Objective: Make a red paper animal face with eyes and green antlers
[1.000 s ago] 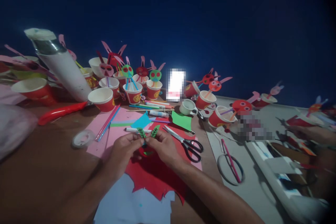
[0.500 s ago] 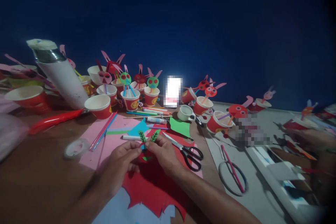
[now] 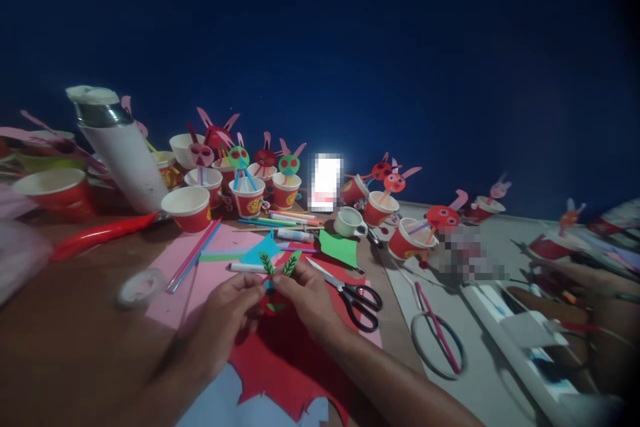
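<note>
Between my hands is a small red paper animal face (image 3: 274,307) with green leaf-patterned ears, a blue piece and a green mouth. My left hand (image 3: 233,300) pinches its left edge with closed thumb and fingers. Opposite, my right hand (image 3: 306,297) grips the upper right part just below the ears. My fingers hide much of the face. Beneath them lies a jagged-edged red sheet (image 3: 293,363) over pink paper (image 3: 170,293). Black-handled scissors (image 3: 361,300) rest just right of my right hand. A white marker (image 3: 246,267) lies behind my left fingers.
Red paper cups (image 3: 187,209) with straw-mounted animal faces line the back. A white thermos (image 3: 120,160) stands left, near a red-handled tool (image 3: 105,237) and tape roll (image 3: 141,288). A white mug (image 3: 350,221) is behind green paper (image 3: 340,248). Another person's hand (image 3: 585,287) is at right.
The view has shifted slightly, so most objects in the back row appear a little lower. Both hands keep their pinch on the paper face, with only slight finger movement.
</note>
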A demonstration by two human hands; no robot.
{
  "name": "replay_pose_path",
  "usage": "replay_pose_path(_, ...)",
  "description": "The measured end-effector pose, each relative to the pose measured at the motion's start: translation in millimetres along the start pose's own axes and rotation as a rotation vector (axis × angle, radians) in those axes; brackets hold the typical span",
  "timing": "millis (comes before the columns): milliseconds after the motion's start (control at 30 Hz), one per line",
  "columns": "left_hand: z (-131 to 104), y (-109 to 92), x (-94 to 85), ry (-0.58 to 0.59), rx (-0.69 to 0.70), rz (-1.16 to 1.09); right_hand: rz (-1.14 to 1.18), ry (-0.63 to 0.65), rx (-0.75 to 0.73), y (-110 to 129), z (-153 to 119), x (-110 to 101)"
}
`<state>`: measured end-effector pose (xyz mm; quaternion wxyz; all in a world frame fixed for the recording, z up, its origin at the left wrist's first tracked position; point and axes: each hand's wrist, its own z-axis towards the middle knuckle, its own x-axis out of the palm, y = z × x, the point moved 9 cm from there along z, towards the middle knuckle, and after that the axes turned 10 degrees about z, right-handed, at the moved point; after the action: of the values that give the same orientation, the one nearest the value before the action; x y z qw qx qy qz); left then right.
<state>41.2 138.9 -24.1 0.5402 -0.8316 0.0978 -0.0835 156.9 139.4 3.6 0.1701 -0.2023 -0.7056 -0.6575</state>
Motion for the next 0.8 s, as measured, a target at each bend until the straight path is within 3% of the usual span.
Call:
replay_pose_path(267, 0, -3, -3.5, -0.028, 0.02, -0.012, 0.001, 0.071, -0.004, 0, 0, 6)
replay_pose_path(533, 2, -8, -13.7, -0.095, 0.014, -0.118, -0.012, 0.003, -0.05, 0, 1, -4)
replay_pose_path(800, 3, -8, -16.0, -0.126, -0.005, -0.157, 0.0, 0.031, -0.077, 1, 0, -5)
